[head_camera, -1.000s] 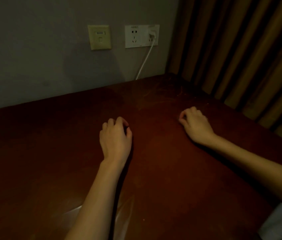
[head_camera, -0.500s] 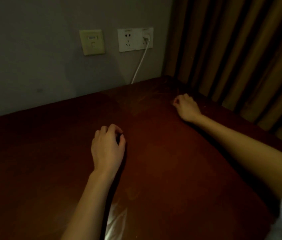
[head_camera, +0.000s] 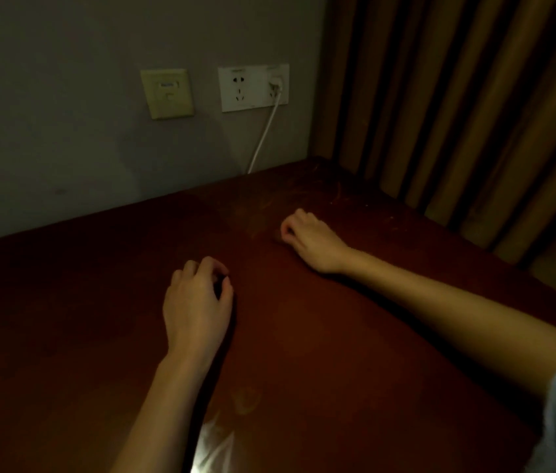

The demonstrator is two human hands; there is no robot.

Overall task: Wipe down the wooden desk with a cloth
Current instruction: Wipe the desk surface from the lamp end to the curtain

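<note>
Small print on the white socket plate (head_camera: 252, 87) and the yellowish plate (head_camera: 167, 93) beside it is too blurred to read. A white cable (head_camera: 263, 138) drops from the socket behind the dark wooden desk (head_camera: 338, 336), which meets a grey wall (head_camera: 65, 97) and brown curtain (head_camera: 474, 114). The left hand (head_camera: 198, 305) rests mid-desk, fingers curled, holding nothing visible. The right hand (head_camera: 310, 237) lies farther back, fingers curled under; I cannot tell whether it holds anything.
</note>
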